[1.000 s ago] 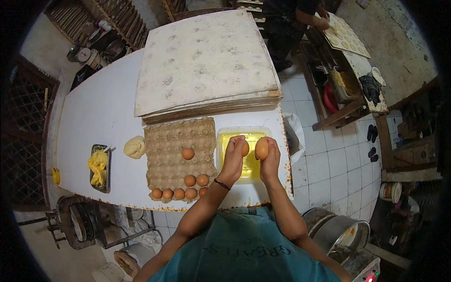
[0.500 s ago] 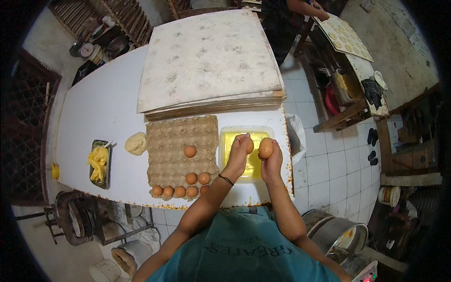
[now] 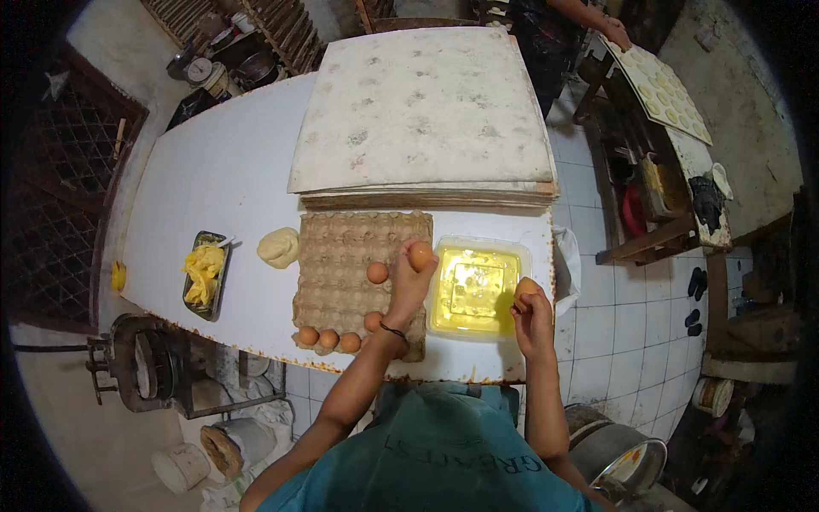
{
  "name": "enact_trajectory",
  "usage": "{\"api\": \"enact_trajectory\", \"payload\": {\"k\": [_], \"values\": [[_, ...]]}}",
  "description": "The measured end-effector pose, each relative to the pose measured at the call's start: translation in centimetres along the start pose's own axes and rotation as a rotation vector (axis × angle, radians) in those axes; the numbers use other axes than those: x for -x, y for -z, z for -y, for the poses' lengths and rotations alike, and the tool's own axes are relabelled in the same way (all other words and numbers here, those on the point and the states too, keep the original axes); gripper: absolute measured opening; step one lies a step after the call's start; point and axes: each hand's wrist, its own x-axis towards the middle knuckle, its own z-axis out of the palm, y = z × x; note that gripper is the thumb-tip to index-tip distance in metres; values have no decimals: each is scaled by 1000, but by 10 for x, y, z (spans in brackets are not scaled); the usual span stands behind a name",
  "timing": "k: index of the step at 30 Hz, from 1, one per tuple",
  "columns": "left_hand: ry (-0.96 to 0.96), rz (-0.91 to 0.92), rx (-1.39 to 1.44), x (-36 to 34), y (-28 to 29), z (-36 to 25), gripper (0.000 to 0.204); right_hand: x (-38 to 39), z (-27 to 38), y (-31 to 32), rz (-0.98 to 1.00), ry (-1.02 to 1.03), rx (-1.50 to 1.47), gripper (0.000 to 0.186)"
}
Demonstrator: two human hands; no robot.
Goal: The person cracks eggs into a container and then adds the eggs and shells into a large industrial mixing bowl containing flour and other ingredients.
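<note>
My left hand (image 3: pixel 408 275) is closed round a brown egg (image 3: pixel 420 254) above the right side of the cardboard egg carton (image 3: pixel 337 260), where several more eggs (image 3: pixel 329 338) sit. My right hand (image 3: pixel 531 316) is closed on another brown egg or shell (image 3: pixel 526 287) at the right edge of a clear square container (image 3: pixel 439 321) holding yellow liquid. Whether that egg is cracked or whole, I cannot tell. Left of the carton lie a pale dough lump (image 3: pixel 278 247) and a dark tray (image 3: pixel 217 304) with yellow fat and a white utensil.
A stack of floured boards (image 3: pixel 420 111) covers the back of the white table (image 3: pixel 196 154). A co-worker's hand (image 3: pixel 616 32) is over a board of dough rounds (image 3: pixel 661 94) on a side bench at right. Steel drums (image 3: pixel 610 452) stand at lower right, a metal machine (image 3: pixel 145 367) at lower left.
My hands have parted: the left moved from over the container leftward to the carton with its egg, the right rightward and down to the container's edge. The view has shifted slightly.
</note>
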Motion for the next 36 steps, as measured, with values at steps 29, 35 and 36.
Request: {"api": "enact_trajectory", "payload": {"k": [29, 35, 36], "values": [[200, 817, 276, 24, -38, -15, 47, 24, 63, -55, 377, 627, 1169, 37], [90, 792, 146, 26, -34, -14, 47, 22, 68, -60, 423, 600, 1288, 36], [63, 758, 162, 28, -36, -1, 47, 22, 70, -62, 425, 590, 1297, 37]]}}
